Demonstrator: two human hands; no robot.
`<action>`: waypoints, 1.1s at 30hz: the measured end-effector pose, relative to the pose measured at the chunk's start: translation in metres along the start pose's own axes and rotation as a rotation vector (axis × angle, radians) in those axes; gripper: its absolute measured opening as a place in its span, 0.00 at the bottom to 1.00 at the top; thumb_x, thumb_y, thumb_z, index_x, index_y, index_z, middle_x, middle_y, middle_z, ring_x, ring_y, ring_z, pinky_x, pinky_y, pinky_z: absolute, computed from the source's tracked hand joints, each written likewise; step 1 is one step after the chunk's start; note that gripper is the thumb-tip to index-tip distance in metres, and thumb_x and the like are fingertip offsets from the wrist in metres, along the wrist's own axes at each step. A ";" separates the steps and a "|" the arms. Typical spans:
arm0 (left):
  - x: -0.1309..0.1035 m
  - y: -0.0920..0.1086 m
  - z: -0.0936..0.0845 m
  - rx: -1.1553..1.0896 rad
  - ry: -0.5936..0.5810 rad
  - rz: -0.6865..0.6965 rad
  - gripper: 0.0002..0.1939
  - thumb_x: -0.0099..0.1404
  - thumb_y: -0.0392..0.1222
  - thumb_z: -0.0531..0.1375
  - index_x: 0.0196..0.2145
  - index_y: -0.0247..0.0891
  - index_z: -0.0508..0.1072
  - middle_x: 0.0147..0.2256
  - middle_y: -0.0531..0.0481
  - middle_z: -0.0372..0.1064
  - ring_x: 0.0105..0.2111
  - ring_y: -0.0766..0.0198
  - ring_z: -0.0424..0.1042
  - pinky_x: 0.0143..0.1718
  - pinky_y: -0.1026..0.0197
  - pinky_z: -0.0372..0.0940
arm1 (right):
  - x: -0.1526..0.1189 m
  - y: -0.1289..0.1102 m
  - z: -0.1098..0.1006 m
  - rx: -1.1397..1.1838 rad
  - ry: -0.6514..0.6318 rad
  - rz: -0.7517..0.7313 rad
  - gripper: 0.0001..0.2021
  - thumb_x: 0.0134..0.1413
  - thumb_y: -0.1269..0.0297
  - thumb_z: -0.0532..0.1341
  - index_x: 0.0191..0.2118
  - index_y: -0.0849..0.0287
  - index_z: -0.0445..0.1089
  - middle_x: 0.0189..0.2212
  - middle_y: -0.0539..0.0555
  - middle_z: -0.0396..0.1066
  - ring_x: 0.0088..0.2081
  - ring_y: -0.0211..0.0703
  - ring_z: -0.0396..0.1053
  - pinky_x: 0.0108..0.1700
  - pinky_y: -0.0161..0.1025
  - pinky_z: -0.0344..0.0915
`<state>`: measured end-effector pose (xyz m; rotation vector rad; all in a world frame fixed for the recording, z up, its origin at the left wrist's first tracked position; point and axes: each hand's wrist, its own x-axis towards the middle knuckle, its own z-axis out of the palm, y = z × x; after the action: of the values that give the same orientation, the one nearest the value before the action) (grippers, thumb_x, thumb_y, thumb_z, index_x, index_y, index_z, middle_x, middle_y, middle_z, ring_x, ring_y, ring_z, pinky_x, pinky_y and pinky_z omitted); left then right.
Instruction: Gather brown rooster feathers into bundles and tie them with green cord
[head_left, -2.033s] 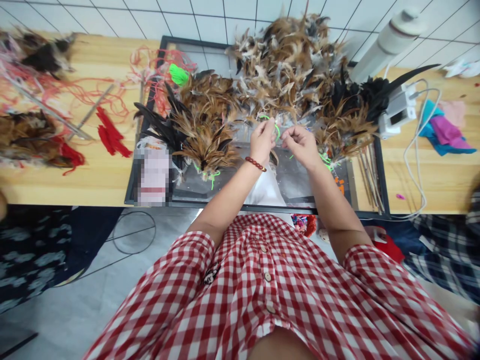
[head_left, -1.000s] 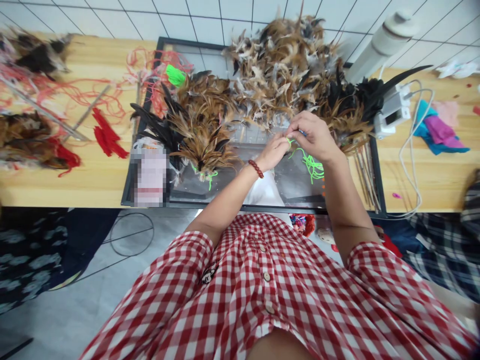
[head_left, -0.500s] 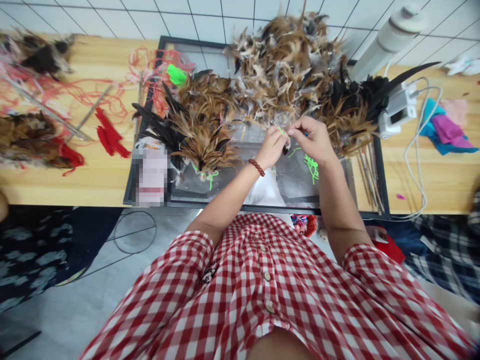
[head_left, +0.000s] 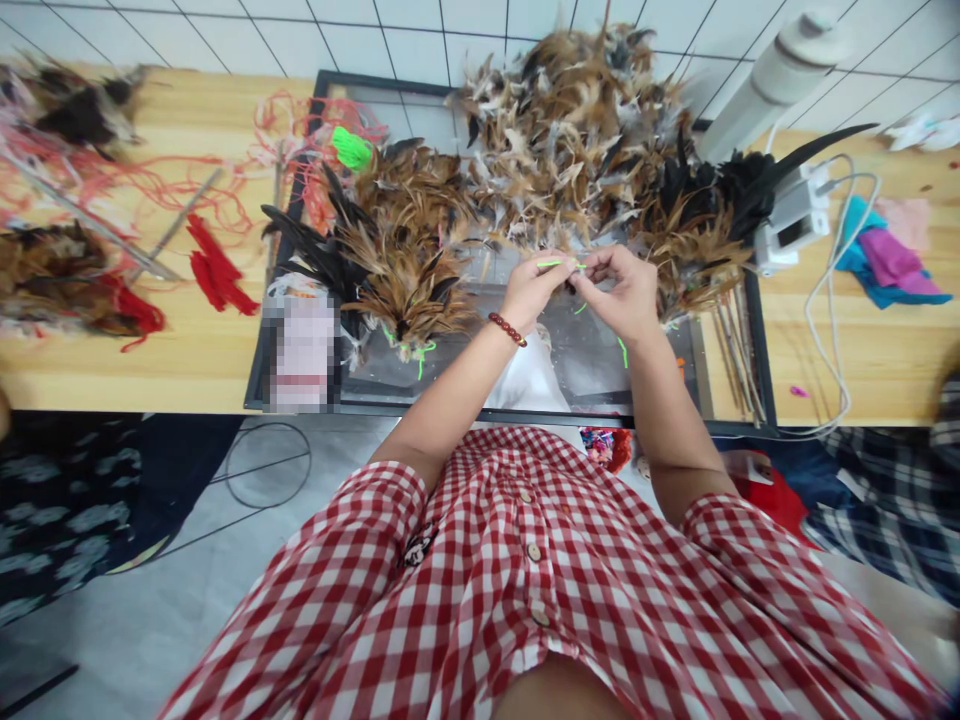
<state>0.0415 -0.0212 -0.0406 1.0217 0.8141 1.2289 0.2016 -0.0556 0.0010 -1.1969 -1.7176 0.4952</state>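
My left hand point(head_left: 534, 290), with a beaded bracelet on its wrist, is closed in a pinch on a bright green yarn point(head_left: 552, 264) that lies across its fingers. My right hand point(head_left: 624, 292) meets it fingertip to fingertip, thumb and finger pinched at the same spot. A small dark bit shows under the fingertips, too hidden to name. Loose green yarn strands point(head_left: 623, 352) are partly covered by my right wrist. Just beyond both hands rises a large heap of brown feathers point(head_left: 570, 130). Feather bundles lie left point(head_left: 409, 260) and right point(head_left: 694, 250), the left one tied with green yarn.
A black-framed tray point(head_left: 525, 417) sits on the wooden table point(head_left: 870, 370). Around it are a green yarn bundle point(head_left: 352, 148), red yarn point(head_left: 217, 265), thin sticks point(head_left: 739, 350), a white charger with cable point(head_left: 795, 225), a white bottle point(head_left: 772, 85) and coloured cloths point(head_left: 889, 258).
Both hands have shifted slightly, the right one lower and now over most of the loose green strands. More green yarn shows along my left fingers.
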 end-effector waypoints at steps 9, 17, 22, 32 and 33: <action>0.005 0.006 -0.014 0.548 0.064 0.377 0.06 0.62 0.47 0.73 0.30 0.44 0.84 0.47 0.46 0.80 0.52 0.56 0.77 0.62 0.48 0.69 | -0.008 -0.006 0.014 -0.120 0.163 0.077 0.09 0.51 0.61 0.72 0.27 0.53 0.73 0.25 0.48 0.77 0.28 0.40 0.73 0.38 0.42 0.76; 0.001 -0.004 -0.017 0.539 0.075 0.562 0.11 0.74 0.52 0.63 0.42 0.46 0.83 0.46 0.47 0.82 0.50 0.57 0.80 0.56 0.52 0.72 | -0.008 -0.016 0.042 0.281 0.160 0.263 0.27 0.47 0.35 0.74 0.29 0.54 0.70 0.26 0.49 0.75 0.27 0.38 0.72 0.31 0.38 0.72; -0.003 0.005 -0.005 0.352 0.184 0.301 0.06 0.70 0.47 0.68 0.38 0.44 0.83 0.39 0.50 0.84 0.43 0.62 0.81 0.49 0.60 0.73 | -0.003 -0.020 0.035 0.340 0.113 0.249 0.31 0.49 0.26 0.69 0.35 0.52 0.72 0.28 0.47 0.72 0.28 0.37 0.71 0.33 0.39 0.74; -0.014 0.031 0.014 0.109 0.200 0.026 0.03 0.66 0.40 0.71 0.34 0.43 0.81 0.36 0.52 0.83 0.40 0.64 0.82 0.47 0.61 0.73 | 0.005 0.006 0.032 0.350 0.093 0.346 0.32 0.59 0.22 0.56 0.35 0.50 0.64 0.28 0.48 0.64 0.29 0.39 0.70 0.32 0.38 0.71; -0.013 0.029 0.014 0.077 0.214 -0.012 0.04 0.68 0.41 0.70 0.34 0.43 0.80 0.35 0.52 0.82 0.38 0.65 0.82 0.45 0.62 0.74 | 0.005 0.006 0.031 0.376 0.081 0.374 0.32 0.59 0.22 0.55 0.35 0.50 0.62 0.27 0.47 0.64 0.29 0.39 0.70 0.32 0.38 0.71</action>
<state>0.0418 -0.0352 -0.0085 0.9561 1.0386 1.3200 0.1779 -0.0425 -0.0154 -1.2397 -1.2606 0.9362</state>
